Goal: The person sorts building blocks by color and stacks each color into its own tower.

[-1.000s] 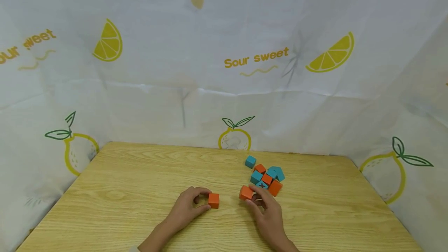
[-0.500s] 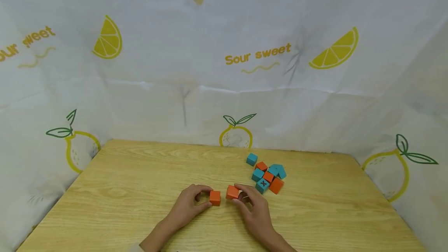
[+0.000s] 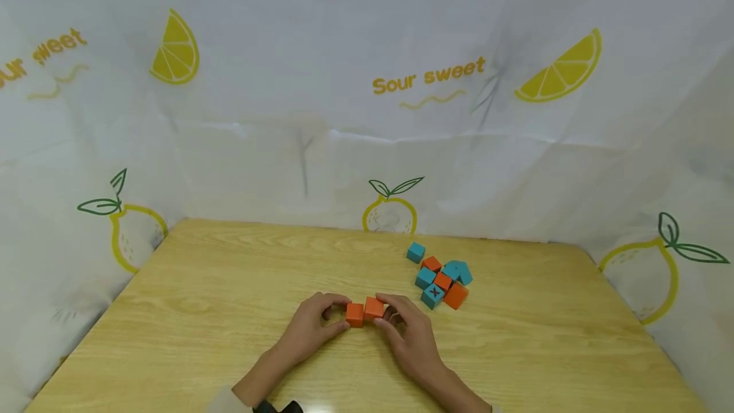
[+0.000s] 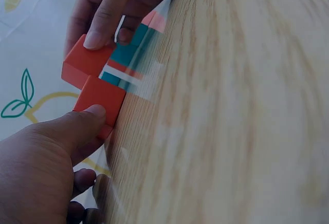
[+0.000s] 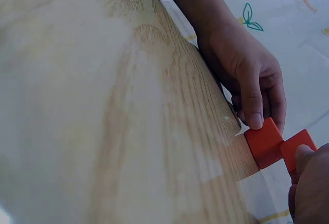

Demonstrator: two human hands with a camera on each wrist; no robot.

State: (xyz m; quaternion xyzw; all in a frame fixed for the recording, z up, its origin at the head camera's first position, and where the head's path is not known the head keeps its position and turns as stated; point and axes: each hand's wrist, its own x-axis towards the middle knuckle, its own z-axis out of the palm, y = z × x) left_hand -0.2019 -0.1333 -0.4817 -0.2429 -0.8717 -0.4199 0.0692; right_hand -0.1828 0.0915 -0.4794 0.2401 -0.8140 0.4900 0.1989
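Two orange cubes are side by side near the middle of the table. My left hand [image 3: 309, 330] pinches the left orange cube [image 3: 355, 315] between thumb and fingers, and that cube sits on the tabletop. The right orange cube [image 3: 374, 308] is pinched by my right hand [image 3: 410, 340]. In the left wrist view this right cube [image 4: 85, 63] is held a little off the table, its lower edge close against the upper part of the left cube [image 4: 101, 98]. From the right wrist view, the two cubes meet near a corner. Some fingertips are hidden behind the cubes.
Behind my right hand lies a loose cluster of blue and orange blocks, among them a blue cube marked X [image 3: 432, 296] and an orange block [image 3: 456, 296]. A lone blue cube [image 3: 416, 252] stands farther back. White lemon-print cloth [image 3: 275, 171] hangs around the wooden table [image 3: 201, 311].
My right hand has moved left with its orange cube, from beside the cluster up to the left cube. The left hand stays nearly in place. The head view has tilted slightly down.
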